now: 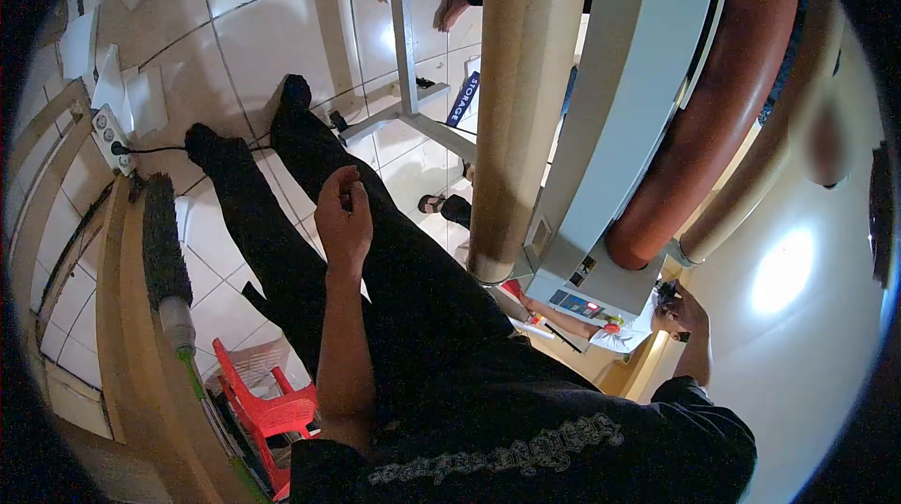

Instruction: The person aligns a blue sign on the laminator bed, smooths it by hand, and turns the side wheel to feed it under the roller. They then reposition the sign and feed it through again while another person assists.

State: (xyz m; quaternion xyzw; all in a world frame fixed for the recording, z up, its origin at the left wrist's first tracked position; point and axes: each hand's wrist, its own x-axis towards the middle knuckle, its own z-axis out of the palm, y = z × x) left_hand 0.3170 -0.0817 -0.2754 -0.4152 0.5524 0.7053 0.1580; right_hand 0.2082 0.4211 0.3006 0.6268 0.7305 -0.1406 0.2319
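My left hand hangs over my black trousers with its fingers loosely curled. Nothing shows between them. At the right, my right hand is closed on a small black knob at the near end of a long grey machine. Its fingertips are partly hidden. The machine carries a reddish-brown roller, and a tan roll runs along its left side. A control panel with a lit red display faces this end.
A person in a white shirt reaches an arm behind the machine's end. On the left are a red plastic chair, a dark brush, and a power strip with a cable across the tiles. A metal stand supports the machine.
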